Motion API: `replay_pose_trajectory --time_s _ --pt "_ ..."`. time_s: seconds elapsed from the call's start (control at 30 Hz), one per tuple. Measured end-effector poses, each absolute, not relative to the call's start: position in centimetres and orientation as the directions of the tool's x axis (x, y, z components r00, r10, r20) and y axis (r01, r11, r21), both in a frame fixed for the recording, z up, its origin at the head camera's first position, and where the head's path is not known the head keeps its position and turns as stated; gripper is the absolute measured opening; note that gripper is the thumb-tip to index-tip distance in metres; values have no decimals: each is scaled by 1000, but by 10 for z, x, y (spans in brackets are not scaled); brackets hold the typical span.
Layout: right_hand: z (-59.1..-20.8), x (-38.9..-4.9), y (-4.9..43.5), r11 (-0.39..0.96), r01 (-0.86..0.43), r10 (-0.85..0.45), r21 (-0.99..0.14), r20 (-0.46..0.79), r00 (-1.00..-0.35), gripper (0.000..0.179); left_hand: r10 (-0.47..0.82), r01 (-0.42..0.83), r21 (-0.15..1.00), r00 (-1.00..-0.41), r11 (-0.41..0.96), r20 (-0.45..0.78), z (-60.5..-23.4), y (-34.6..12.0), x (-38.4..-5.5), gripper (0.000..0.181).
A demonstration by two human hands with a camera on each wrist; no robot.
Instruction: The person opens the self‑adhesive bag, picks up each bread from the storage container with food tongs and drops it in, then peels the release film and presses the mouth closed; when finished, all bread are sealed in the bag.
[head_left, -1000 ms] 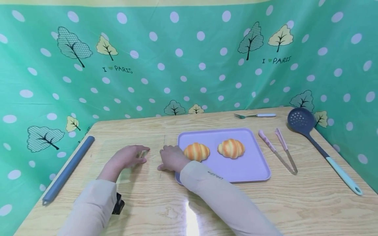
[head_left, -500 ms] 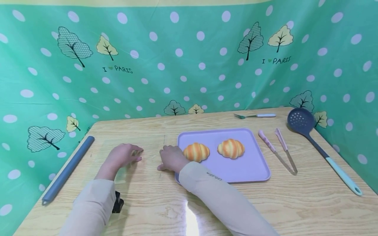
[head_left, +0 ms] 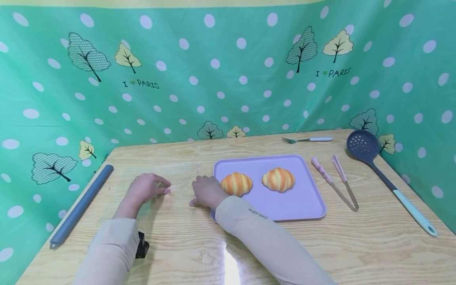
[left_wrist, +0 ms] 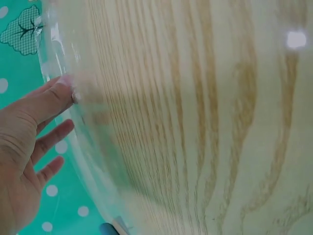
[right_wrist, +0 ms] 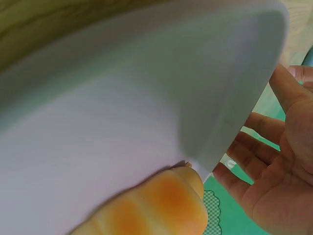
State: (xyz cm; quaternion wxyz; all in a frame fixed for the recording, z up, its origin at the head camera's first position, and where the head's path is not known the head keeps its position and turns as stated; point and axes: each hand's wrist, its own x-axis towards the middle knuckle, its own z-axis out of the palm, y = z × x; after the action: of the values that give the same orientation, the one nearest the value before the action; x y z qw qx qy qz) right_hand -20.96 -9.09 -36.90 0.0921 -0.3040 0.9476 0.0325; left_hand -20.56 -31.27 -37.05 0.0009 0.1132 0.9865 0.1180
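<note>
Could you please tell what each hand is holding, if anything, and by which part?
The left hand pinches clear plastic film by an edge or fold; which, I cannot tell. The right hand grips nothing visible.

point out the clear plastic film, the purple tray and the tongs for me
clear plastic film (left_wrist: pixel 57 46): left wrist view, shiny edge
purple tray (head_left: pixel 274 206): head view, bare floor
tongs (head_left: pixel 351 193): head view, metal arm
</note>
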Motion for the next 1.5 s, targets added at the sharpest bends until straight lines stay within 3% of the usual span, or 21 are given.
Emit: replay_pose_trajectory --time_s 0.4,0.9,1.5 --pt "-367 -209 -92 811 -585 -567 34 -203 -798 68 228 230 304 -973 924 45 -367 -320 -204 22" --pt "-366 -208 -91 807 -589 -574 37 -184 -798 60 257 287 293 -957 912 137 -356 -327 -198 12" --pt "-368 -210 -91 806 -590 -575 51 -174 -800 59 210 254 331 -964 909 164 -341 -332 -196 17"
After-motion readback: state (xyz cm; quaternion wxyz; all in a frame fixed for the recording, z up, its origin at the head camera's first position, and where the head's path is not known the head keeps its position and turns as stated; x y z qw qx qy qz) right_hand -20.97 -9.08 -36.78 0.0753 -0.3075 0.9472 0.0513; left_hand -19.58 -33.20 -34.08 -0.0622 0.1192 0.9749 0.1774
